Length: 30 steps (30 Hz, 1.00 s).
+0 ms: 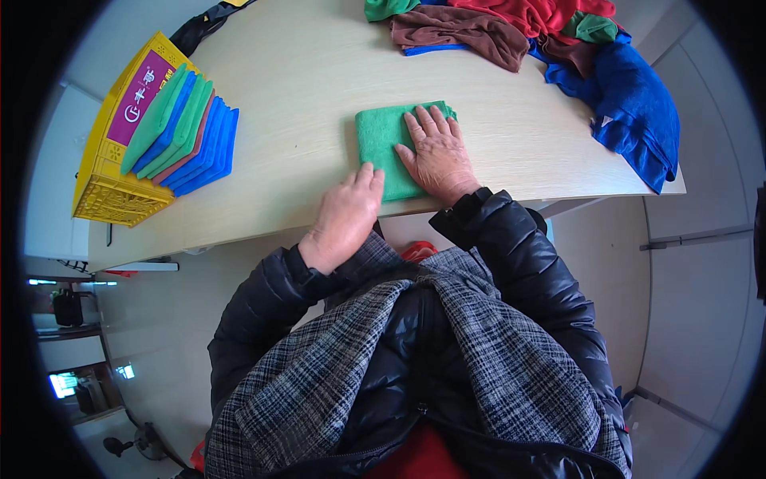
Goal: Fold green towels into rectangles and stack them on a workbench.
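A green cloth (379,148), folded into a neat rectangle, lies at the table's near edge in front of me. My right hand (440,156) rests flat on its right half, palm down with the fingers apart. At the cloth's lower left edge is my left hand (348,214), its fingers bent and slightly blurred. Its thumb is hidden, so whether it pinches the cloth does not show. To the left, a row of folded green, blue and brown cloths (187,132) leans by a yellow basket (124,195) with a purple label.
Loose, crumpled cloths lie along the far right: a brown one (459,33), a red one (523,12) and a blue one (638,104) hanging to the table's right edge. A black object (203,28) lies at the far left. The pale wooden table (295,96) ends just before my body.
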Tool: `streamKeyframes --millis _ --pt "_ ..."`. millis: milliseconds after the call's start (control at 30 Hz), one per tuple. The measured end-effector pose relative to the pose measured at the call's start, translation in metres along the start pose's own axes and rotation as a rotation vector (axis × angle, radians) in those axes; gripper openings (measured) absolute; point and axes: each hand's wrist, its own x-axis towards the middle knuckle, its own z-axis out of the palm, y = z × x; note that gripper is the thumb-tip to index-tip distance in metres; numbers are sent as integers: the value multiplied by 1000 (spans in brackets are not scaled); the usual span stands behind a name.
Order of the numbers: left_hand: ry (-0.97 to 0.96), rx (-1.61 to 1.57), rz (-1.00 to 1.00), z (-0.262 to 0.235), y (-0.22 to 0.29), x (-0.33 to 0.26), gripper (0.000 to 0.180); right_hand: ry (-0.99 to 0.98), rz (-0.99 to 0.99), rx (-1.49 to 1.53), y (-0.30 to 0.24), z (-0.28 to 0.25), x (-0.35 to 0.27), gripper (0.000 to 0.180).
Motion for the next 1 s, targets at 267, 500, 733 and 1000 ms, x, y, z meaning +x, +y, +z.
streamKeyframes --millis 267,500,733,1000 --pt "222 -418 -165 48 -37 59 53 -5 -1 -7 -2 3 0 62" --pt "151 -372 -195 64 -37 54 59 -13 6 1 1 3 -1 62" --pt "208 -430 -205 59 -22 42 58 -26 -1 -22 0 -2 -1 61" --pt "223 -458 -238 53 -2 37 55 12 -22 140 -25 -4 -4 59"
